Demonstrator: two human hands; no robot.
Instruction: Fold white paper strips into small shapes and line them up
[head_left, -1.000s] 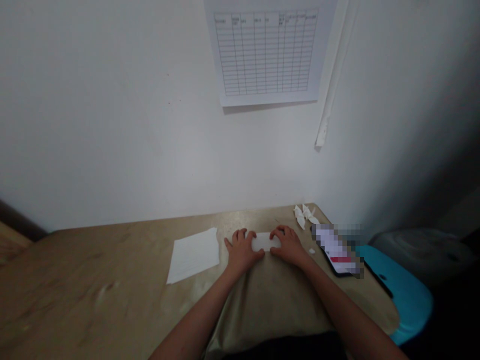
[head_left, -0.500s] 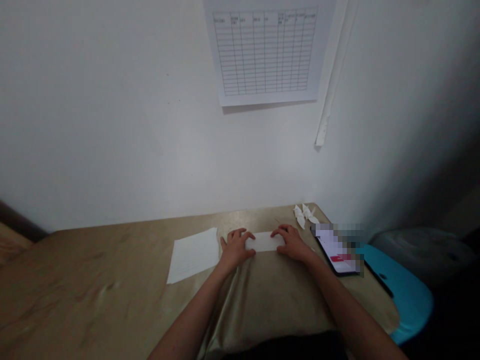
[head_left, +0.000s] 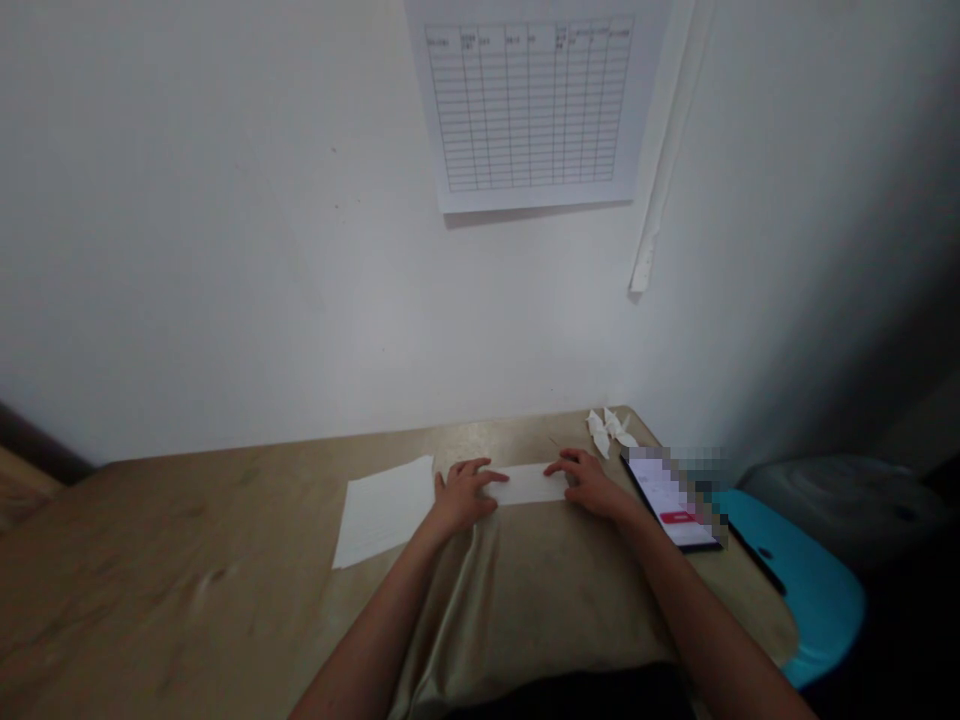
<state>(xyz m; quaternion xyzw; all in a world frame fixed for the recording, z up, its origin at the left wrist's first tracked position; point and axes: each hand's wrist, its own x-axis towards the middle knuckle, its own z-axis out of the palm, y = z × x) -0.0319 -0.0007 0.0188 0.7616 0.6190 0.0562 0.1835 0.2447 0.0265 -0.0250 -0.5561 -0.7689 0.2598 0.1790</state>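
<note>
A narrow white strip of folded paper [head_left: 525,485] lies flat on the tan-covered table [head_left: 255,620] in front of me. My left hand [head_left: 463,492] rests on its left end, fingers spread and the index finger stretched over the paper. On the right end lies my right hand [head_left: 589,485], its index finger pointing inward onto the strip and its other fingers apart. Both hands press from above; neither grips the paper. Just left of my left hand is a stack of white paper sheets [head_left: 384,515].
Small folded white paper pieces [head_left: 611,430] sit at the back right corner. A tablet [head_left: 671,500] with a lit screen, partly blurred, lies right of my right arm. Beyond the table edge is a turquoise stool [head_left: 825,590]. A printed grid sheet [head_left: 536,110] hangs on the wall.
My left hand has shifted slightly left and its index finger has straightened. The thumbs have drawn back from the strip's near edge, and more of the strip shows.
</note>
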